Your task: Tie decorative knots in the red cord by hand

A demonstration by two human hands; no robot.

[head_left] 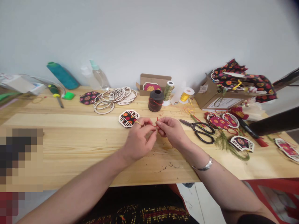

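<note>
Between my two hands is a thin red cord (157,119), with a short end sticking up from the fingertips. My left hand (140,137) pinches it from the left, fingers curled, a ring on one finger. From the right, my right hand (170,130) pinches the same cord between thumb and forefinger. The fingertips of both hands almost meet above the wooden table. Just behind my left hand lies an ornament with a white lattice frame and dark patterned fabric (128,118). To the right of my right hand rest black-handled scissors (202,132), blades pointing left.
Behind my hands stand a black cone of red thread (156,101), a green thread spool (168,91) and a yellow spool (187,95). Wooden frames (109,99) lie back left. A cardboard box (207,96) holding fabric stands right, near several ornaments and a green tassel (223,141).
</note>
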